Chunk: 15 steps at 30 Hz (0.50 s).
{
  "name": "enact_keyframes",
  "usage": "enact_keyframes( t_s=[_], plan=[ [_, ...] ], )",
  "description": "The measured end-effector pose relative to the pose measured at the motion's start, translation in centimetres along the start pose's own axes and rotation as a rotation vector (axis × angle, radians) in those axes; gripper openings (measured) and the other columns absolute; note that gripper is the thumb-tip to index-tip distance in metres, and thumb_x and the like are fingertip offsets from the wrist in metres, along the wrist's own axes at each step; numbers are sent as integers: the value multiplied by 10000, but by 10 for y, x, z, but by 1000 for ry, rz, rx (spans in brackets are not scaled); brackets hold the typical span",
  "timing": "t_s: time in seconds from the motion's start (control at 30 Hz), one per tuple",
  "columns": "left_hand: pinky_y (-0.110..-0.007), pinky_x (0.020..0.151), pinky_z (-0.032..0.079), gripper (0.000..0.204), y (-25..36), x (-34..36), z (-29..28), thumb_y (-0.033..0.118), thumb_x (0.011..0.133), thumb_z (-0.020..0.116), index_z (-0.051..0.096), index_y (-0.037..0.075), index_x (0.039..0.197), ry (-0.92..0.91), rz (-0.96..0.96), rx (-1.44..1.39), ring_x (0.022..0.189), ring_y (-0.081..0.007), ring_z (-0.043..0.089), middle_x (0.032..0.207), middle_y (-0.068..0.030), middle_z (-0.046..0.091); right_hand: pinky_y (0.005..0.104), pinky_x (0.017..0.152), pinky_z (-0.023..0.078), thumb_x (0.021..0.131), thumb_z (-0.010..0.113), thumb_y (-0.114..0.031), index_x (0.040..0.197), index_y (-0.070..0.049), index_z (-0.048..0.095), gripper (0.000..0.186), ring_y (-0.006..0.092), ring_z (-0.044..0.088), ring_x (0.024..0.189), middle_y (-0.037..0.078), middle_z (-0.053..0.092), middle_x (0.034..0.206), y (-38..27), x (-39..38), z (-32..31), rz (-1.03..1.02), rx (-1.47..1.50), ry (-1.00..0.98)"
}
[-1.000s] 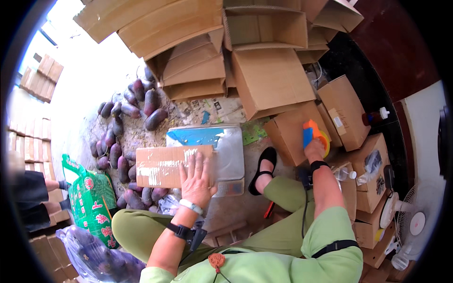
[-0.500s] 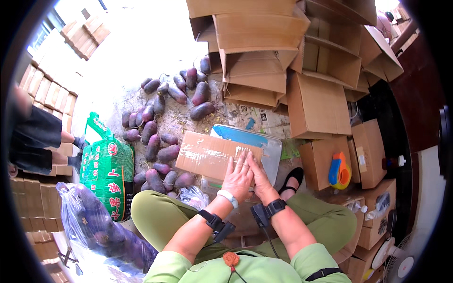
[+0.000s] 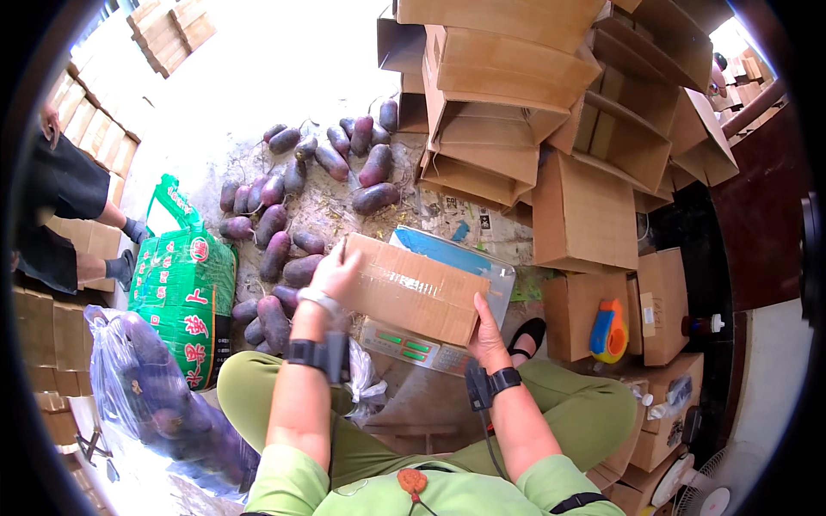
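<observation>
A taped cardboard box (image 3: 413, 286) lies across the digital scale (image 3: 495, 314), whose display panel shows along the near edge. My left hand (image 3: 338, 273), a little blurred, grips the box's left end. Against the right end presses my right hand (image 3: 489, 337), its thumb up on the top edge and its other fingers mostly hidden. Whether the box touches the scale's platform or is slightly raised, I cannot tell. Several purple radishes (image 3: 375, 199) lie on the floor beyond and left of the box. A crumpled clear plastic bag (image 3: 365, 378) sits next to my left wrist.
Open empty cartons (image 3: 508, 112) are stacked at the far right. A blue and orange tape dispenser (image 3: 609, 331) rests on boxes to the right. On the left stand a green sack (image 3: 182, 297) and a clear bag of radishes (image 3: 163, 396), with another person's legs (image 3: 73, 185) behind.
My hands have parted from the middle of the box's near side to its two ends. The box has shifted slightly right, uncovering the scale's display. The other person's hand has lowered.
</observation>
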<state>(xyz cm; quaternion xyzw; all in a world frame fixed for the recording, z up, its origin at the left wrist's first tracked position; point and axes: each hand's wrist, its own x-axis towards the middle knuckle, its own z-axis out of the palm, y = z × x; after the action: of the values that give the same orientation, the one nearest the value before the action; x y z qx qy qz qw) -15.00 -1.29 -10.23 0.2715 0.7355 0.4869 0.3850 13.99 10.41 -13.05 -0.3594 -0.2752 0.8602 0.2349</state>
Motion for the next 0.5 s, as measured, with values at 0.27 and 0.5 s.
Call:
enact_keyframes(
  t_s=[0.27, 0.5],
  plan=[
    [-383, 1018, 359, 672, -96, 10, -11, 631, 942, 292, 500, 123, 1331, -364, -585, -1083, 1205, -269, 476, 1303, -89, 561, 347, 993, 411, 888, 462, -647, 1357, -87, 442, 731, 190, 501, 1181, 55, 539, 1296, -9, -1, 11, 98, 68, -1],
    [-476, 1086, 280, 654, -89, 2, 29, 612, 944, 311, 484, 127, 1346, -123, -527, -1024, 1263, -323, 431, 1378, -89, 498, 294, 937, 402, 912, 510, -540, 1254, -104, 531, 554, 144, 520, 1079, 19, 566, 1207, -36, 31, -33, -212, -255, 104]
  ],
)
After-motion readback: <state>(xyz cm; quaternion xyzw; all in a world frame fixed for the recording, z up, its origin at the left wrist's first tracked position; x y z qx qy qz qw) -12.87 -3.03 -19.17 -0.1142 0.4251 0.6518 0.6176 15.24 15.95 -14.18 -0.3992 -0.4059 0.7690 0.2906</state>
